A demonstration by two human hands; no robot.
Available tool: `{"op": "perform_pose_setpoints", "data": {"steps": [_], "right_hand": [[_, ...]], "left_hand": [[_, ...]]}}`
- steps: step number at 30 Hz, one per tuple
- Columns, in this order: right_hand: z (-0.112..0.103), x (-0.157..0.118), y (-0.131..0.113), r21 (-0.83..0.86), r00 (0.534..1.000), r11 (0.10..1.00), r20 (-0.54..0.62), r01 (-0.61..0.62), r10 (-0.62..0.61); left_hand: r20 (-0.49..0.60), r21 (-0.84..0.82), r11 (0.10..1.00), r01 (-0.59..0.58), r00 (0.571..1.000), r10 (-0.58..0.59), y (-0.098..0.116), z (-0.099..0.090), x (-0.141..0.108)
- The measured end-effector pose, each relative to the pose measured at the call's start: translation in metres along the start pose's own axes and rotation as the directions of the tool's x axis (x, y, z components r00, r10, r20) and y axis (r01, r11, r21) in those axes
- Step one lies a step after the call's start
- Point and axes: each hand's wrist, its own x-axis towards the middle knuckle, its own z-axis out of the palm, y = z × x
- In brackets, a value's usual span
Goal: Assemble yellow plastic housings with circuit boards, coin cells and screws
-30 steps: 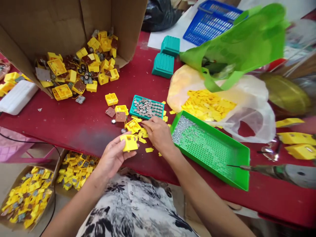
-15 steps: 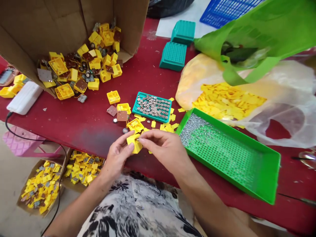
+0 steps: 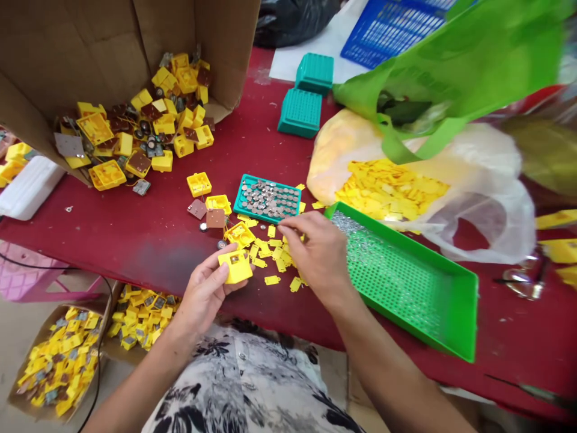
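Two bare hands work over the table: the left hand (image 3: pixel 202 294) clasps a light, stiff yellow plastic housing (image 3: pixel 235 266) in its fingers, best held by the edges; the right hand (image 3: pixel 318 252) curls just beyond, above scattered yellow tags (image 3: pixel 274 255), its grip unclear.

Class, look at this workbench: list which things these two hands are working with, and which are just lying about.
Being worked with:
- left hand holding a yellow plastic housing
- right hand
- small yellow tabs
- teal tray of metal discs

Lying about:
- green perforated tray
- cardboard box of yellow parts
- green bag
- blue basket
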Motion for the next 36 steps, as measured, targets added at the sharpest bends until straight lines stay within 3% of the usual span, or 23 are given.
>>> {"op": "perform_pose_setpoints", "data": {"steps": [3,8,21,36], "right_hand": [[0.018,0.001,0.012,-0.18,0.993,0.978,0.053,0.109,-0.101],[0.036,-0.003,0.012,-0.267,0.991,0.956,0.09,0.119,-0.098],[0.039,-0.006,0.014,-0.338,0.986,0.931,0.131,0.139,-0.1],[0.038,-0.005,0.014,-0.249,0.971,0.948,0.183,0.196,-0.153]], "left_hand": [[0.01,-0.016,1.0,-0.002,1.0,0.002,0.001,-0.002,0.002],[0.022,-0.03,1.0,0.005,1.0,-0.004,-0.001,-0.002,0.002],[0.031,-0.01,1.0,0.01,0.999,-0.01,-0.002,-0.002,0.001],[0.007,-0.001,1.0,-0.004,1.0,0.004,-0.002,-0.001,0.001]]}}
